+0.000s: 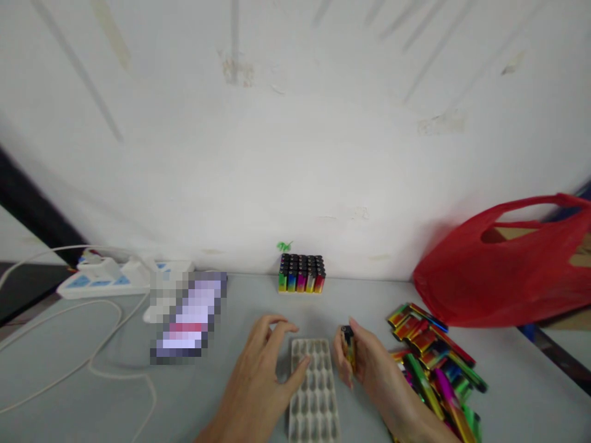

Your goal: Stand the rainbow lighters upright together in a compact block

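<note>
My right hand [360,357] is closed around a lighter [348,346] with a black top and a gold-toned body, held roughly upright just right of the tray. A pale tray [314,403] with rows of small hollows lies lengthwise in front of me, and no lighters show in its visible hollows. Over the tray's left edge, my left hand [268,363] has its fingers apart and curved, with nothing in them. Loose shiny lighters [434,375] in many colours are heaped to the right, partly behind my right forearm.
Against the wall stands a block of upright lighters [301,274] with black tops. A red plastic bag [489,277] sits at the right. On the left are a phone [191,320] with a blurred screen, a white power strip [106,280] and loose white cables [104,372].
</note>
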`<state>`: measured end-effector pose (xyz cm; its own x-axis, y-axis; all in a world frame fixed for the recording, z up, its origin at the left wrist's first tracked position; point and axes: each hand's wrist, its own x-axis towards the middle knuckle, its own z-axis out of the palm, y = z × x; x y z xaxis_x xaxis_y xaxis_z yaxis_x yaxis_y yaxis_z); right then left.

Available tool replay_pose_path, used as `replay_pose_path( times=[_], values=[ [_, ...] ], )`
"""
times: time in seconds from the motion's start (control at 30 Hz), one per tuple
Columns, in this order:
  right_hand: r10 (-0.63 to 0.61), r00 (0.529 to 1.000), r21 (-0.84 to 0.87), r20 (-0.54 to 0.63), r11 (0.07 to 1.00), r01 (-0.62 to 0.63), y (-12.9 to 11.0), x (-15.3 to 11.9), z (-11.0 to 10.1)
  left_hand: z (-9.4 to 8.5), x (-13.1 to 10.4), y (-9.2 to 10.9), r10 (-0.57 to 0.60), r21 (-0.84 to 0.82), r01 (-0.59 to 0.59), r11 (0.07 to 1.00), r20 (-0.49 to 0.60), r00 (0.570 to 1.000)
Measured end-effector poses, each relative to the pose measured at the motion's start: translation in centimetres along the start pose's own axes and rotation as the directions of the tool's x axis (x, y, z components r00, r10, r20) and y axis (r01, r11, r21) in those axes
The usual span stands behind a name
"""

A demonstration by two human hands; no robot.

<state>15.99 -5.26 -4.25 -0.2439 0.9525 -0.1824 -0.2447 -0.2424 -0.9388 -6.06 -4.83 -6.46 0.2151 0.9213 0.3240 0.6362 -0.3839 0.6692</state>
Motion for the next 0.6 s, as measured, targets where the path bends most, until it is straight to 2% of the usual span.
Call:
replay_pose_path(
  times=[0.1,0.2,0.27,0.33,0.43,0.6],
  values=[
    [-0.063,0.998,-0.097,-0.023,0.993,0.061,0.4,-0.3,-0.2,0.1,-0.1,0.0,-0.048,-0.012,0.049,0.999,0.042,0.998],
    [-0.153,0.979,-0.323,-0.131,0.941,0.104,0.6,-1.3,-0.2,-0.1,-0.1,0.6,-0.071,-0.034,0.075,0.997,0.098,0.993],
    [-0.241,0.958,-0.534,-0.154,0.836,0.124,0.3,-2.0,0.0,-0.3,-0.1,1.2,-0.073,-0.052,0.082,0.995,0.145,0.987],
    [-0.3,0.951,-0.724,-0.076,0.672,0.154,-0.1,-2.5,0.2,-0.4,0.0,1.6,-0.064,-0.073,0.08,0.994,0.2,0.978],
    [-0.284,0.958,-0.87,0.02,0.467,0.157,-0.6,-2.6,0.6,-0.6,0.2,1.9,-0.057,-0.095,0.084,0.992,0.26,0.964],
    [-0.237,0.966,-0.924,0.107,0.336,0.185,0.0,-1.8,0.6,-0.8,0.4,1.9,-0.1,-0.072,0.125,0.989,0.281,0.954]
  ],
)
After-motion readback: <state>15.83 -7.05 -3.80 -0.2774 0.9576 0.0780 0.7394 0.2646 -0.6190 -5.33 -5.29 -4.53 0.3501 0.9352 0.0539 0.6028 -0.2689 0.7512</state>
